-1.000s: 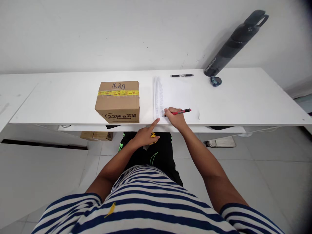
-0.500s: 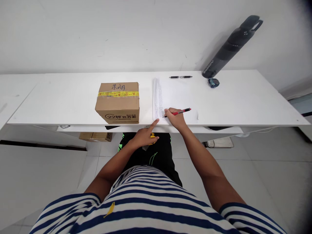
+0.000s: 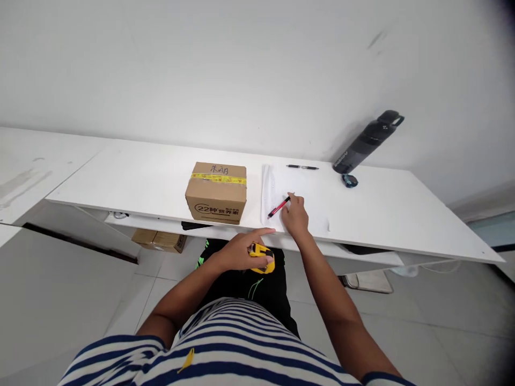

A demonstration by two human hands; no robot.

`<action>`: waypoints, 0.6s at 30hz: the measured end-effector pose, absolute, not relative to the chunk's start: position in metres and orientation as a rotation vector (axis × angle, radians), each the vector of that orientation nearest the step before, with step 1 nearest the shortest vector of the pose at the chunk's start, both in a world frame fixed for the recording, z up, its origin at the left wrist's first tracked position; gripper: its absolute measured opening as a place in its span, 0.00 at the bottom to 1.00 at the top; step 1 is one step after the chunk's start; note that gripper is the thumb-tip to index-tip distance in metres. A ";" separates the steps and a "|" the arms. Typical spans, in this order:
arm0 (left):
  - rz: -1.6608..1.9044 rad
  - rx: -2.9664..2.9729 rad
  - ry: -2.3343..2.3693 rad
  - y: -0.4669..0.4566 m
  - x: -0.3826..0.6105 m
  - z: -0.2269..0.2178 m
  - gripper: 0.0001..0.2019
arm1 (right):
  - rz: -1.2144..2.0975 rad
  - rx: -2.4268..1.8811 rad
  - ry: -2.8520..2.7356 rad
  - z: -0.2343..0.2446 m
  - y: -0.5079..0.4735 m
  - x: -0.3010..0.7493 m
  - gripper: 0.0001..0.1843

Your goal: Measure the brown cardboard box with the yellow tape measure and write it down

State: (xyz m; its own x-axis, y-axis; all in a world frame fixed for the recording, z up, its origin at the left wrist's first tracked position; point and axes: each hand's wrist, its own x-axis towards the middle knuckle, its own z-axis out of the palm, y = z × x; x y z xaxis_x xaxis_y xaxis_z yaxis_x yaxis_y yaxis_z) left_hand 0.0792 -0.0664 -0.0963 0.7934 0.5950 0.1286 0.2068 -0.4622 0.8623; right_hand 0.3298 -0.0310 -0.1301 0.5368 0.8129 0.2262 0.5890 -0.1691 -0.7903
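Observation:
My left hand [image 3: 241,251] is closed around a yellow tape measure [image 3: 262,258] below the front edge of the desk. Its index finger stretches out toward the lower edge of the paper pad. My right hand [image 3: 296,215] rests over the white paper pad [image 3: 317,206], and its fingertips grip the far end of a red and black pen [image 3: 278,207]. That pen slants across the page, its other end pointing down and left. To the left of the pad stands a brown cardboard box [image 3: 217,194] with yellow tape and handwriting on top.
A black pen [image 3: 302,167] lies beyond the pad on the white desk [image 3: 386,214]. A small dark blue device [image 3: 350,180] sits near a tall black bottle [image 3: 364,143] by the wall. More cardboard boxes [image 3: 159,240] are under the desk.
The view has shifted, so the desk appears lower. My right hand has moved farther up the page and the pen now slants down-left from its fingertips. The tape measure in my left hand shows more fully.

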 end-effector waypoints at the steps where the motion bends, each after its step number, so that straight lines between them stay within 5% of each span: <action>1: 0.649 2.016 0.537 -0.070 0.072 -0.089 0.36 | 0.317 -1.886 -1.147 -0.128 -0.031 0.328 0.29; 7: 1.442 2.096 0.232 -0.061 0.044 -0.062 0.34 | 0.922 -1.151 -1.043 -0.113 -0.081 0.256 0.36; 9: 1.567 2.120 0.229 -0.055 0.043 -0.063 0.30 | 1.252 -0.837 -1.132 -0.115 -0.104 0.218 0.46; 11: 1.608 2.128 0.259 -0.053 0.042 -0.067 0.28 | 1.252 -0.766 -1.089 -0.116 -0.116 0.188 0.42; 14: 1.542 2.056 0.531 -0.056 0.033 -0.069 0.29 | 1.030 -0.870 -0.991 -0.107 -0.114 0.174 0.31; 18: 0.923 1.668 0.855 -0.062 0.011 -0.058 0.25 | 0.835 -1.027 -1.230 -0.082 -0.103 0.188 0.33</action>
